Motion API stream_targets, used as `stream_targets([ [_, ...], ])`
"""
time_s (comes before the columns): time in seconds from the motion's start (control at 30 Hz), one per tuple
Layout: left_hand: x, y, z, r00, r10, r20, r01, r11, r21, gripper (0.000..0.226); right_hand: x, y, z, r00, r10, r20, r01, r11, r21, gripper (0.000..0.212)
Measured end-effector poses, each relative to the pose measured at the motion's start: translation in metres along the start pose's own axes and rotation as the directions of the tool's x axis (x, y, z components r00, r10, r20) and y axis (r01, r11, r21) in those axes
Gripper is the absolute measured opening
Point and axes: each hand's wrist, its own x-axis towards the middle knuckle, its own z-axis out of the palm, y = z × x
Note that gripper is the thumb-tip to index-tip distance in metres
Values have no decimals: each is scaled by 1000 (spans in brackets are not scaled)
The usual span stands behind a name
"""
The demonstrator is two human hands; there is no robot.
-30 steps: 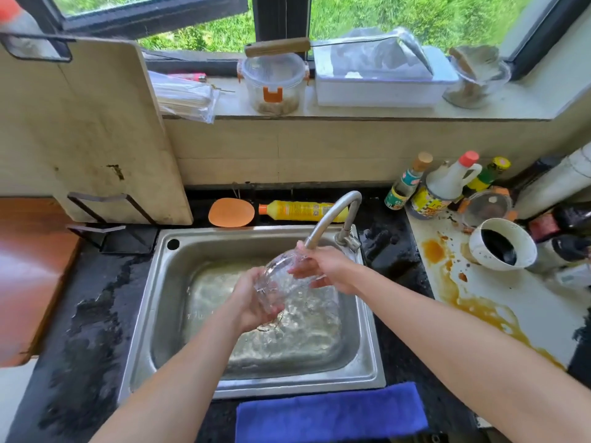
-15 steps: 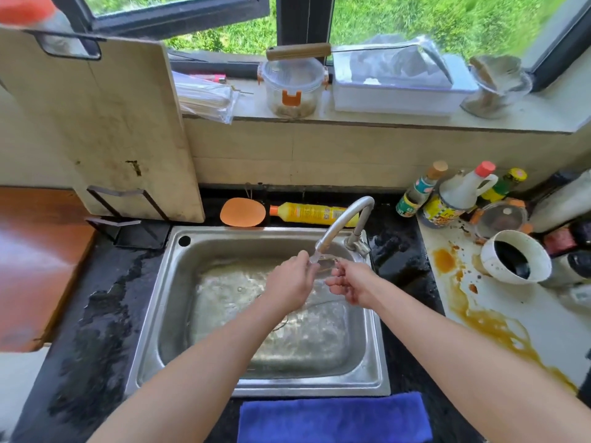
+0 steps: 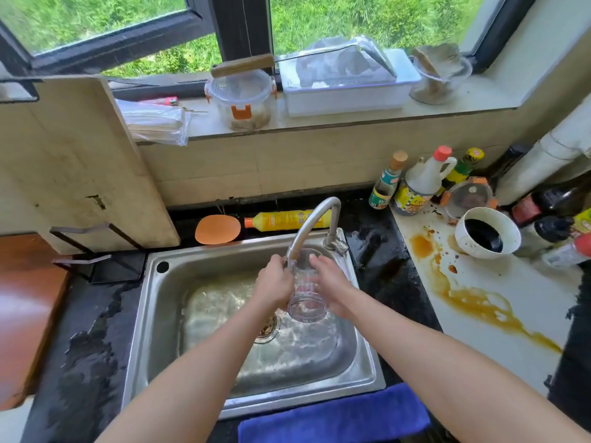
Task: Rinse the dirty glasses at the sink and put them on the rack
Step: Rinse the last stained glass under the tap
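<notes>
Clear glass (image 3: 306,290) half-hidden between both hands

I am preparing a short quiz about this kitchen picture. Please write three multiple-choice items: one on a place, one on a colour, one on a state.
1. Where is the glass?
A. on the windowsill
B. under the tap, above the sink
C. on the cloth

2. What colour is the cloth before the sink?
A. blue
B. red
C. white

3. How is the glass held?
A. left hand only
B. right hand only
C. both hands

Answers: 1 B, the spout ends at its rim. 2 A, plainly blue. 3 C, one hand on each side.
</notes>
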Motion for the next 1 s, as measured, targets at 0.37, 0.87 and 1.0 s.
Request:
stream_targets([
  [0.37,17,30,8,992,-128,6,124,943,-309,18,3,2,-16,999,31,16,-32,995,92,50],
  [0.87,17,-10,-51,954,-286,88,297,862,-411,21,12,-26,6,964,154,215,-101,965,-240,50],
  [1.0,11,-16,-45,931,-362,-42,249,717,-651,20,28,-24,34,990,83,-112,-65,986,154,26],
])
